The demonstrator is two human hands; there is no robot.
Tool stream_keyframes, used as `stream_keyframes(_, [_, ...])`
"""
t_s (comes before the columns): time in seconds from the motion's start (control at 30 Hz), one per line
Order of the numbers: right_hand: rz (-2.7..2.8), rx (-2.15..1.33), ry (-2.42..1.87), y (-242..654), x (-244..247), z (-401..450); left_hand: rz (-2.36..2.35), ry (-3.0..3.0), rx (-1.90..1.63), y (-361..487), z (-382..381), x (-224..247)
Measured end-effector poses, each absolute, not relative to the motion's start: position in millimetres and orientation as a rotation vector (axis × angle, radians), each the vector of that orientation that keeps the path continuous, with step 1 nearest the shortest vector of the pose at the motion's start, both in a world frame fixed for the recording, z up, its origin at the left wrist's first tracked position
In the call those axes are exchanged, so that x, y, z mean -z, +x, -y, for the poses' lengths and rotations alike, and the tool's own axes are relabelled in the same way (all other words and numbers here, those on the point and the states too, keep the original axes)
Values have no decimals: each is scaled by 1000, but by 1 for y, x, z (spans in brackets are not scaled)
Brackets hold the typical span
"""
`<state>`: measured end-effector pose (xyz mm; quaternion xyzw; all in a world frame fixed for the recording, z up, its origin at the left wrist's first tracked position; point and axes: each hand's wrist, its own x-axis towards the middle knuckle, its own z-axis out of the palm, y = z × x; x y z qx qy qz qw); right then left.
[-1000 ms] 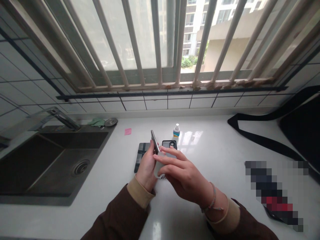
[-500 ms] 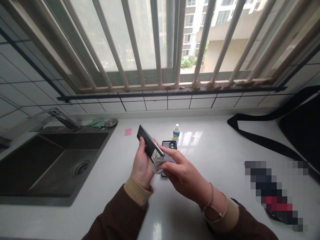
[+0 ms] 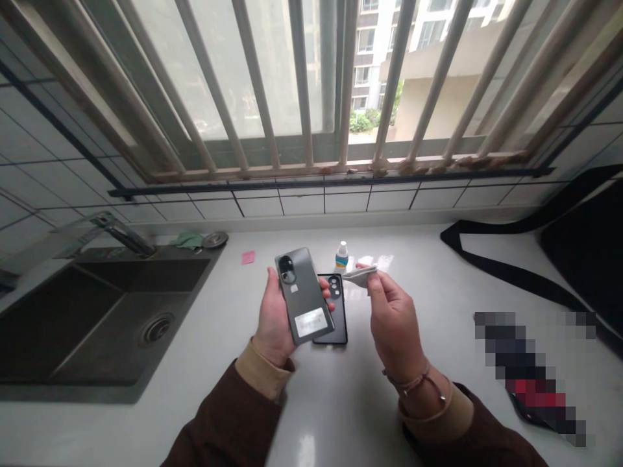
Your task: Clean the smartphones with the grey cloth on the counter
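Note:
A dark grey phone [image 3: 304, 292] lies in my left hand [image 3: 275, 318], its back with camera bump and white label facing up. The fingers wrap round its right edge. My right hand [image 3: 396, 318] pinches a folded grey cloth [image 3: 361, 277] to the right of the phone, apart from it. Beneath and behind the phone, a black phone case [image 3: 339, 327] rests on the counter, partly covered. A small white-capped bottle [image 3: 341, 255] with a blue label stands just beyond the case.
At the left is a sink [image 3: 141, 383] with a faucet [image 3: 129, 237], a green cloth [image 3: 187, 240] and a metal strainer [image 3: 215, 240]. A pink note [image 3: 248, 257] lies on the counter. A black bag strap [image 3: 511, 266] and a pixelated object [image 3: 530, 376] are at the right.
My left hand has turned the phone so its back faces up. My right hand has moved away from the phone to the right and up, with the cloth.

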<state>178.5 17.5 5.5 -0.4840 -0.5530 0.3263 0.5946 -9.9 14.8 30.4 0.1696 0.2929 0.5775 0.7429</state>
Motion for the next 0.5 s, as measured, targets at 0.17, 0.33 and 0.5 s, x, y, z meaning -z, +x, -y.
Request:
stream_keyframes(0.17, [1372, -528, -1258, 180, -6, -19, -589, 495, -722, -2, -3, -19])
stream_keyframes(0.33, [1749, -276, -1142, 172, 0, -18, -700, 402, -633, 4, -1, -12])
stream_keyframes(0.5, [1915, -263, -980, 168, 5, -18, -758, 341, -693, 6, -1, -10])
